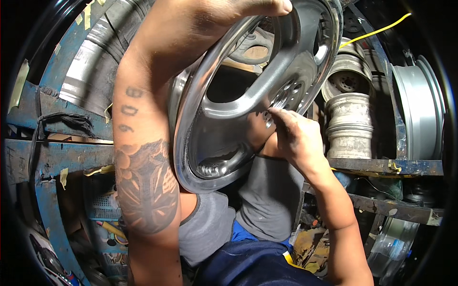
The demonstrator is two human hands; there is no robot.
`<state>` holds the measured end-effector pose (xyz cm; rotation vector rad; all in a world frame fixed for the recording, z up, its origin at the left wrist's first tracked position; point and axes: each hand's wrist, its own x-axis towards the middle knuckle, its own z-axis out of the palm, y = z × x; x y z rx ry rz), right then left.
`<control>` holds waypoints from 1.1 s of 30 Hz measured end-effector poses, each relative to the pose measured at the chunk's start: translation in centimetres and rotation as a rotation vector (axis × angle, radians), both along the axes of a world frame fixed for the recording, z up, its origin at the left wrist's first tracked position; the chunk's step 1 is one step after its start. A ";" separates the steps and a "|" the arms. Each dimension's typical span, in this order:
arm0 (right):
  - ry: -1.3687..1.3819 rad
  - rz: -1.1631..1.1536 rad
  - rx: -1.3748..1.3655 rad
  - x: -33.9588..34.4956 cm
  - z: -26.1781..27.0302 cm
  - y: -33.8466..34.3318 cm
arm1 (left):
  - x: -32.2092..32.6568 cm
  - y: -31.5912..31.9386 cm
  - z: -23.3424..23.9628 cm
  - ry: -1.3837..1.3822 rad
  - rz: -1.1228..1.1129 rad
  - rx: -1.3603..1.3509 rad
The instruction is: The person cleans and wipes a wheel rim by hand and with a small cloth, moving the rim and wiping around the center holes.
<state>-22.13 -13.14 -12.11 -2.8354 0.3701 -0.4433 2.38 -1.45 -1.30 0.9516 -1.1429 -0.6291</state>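
A dark painted car wheel rim with broad spokes and a shiny outer lip stands tilted in front of my torso. Its lower edge is close to my lap. My left hand reaches over its upper lip and grips it, thumb against a spoke; the other fingers are hidden or cut off by the frame's top. At the hub, the bent fingers of my right hand touch the face beside the lug holes. Whether anything small sits between those fingertips cannot be seen.
Blue steel rack beams stand at left, with large bare wheels behind. On the right, worn steel wheels are stacked on a shelf near a silver wheel. A yellow cable hangs above; a plastic bottle lies below.
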 end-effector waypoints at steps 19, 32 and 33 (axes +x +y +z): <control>0.136 0.199 0.065 0.8 1.0 -3.0 | -0.6 -0.4 -0.4 0.141 0.066 -0.088; 0.198 0.290 -0.528 0.1 1.0 -3.4 | 0.1 -0.3 -0.2 0.127 -0.084 -0.049; 0.191 0.295 -0.529 0.1 0.8 -3.0 | 0.1 -0.3 0.0 0.102 -0.069 -0.060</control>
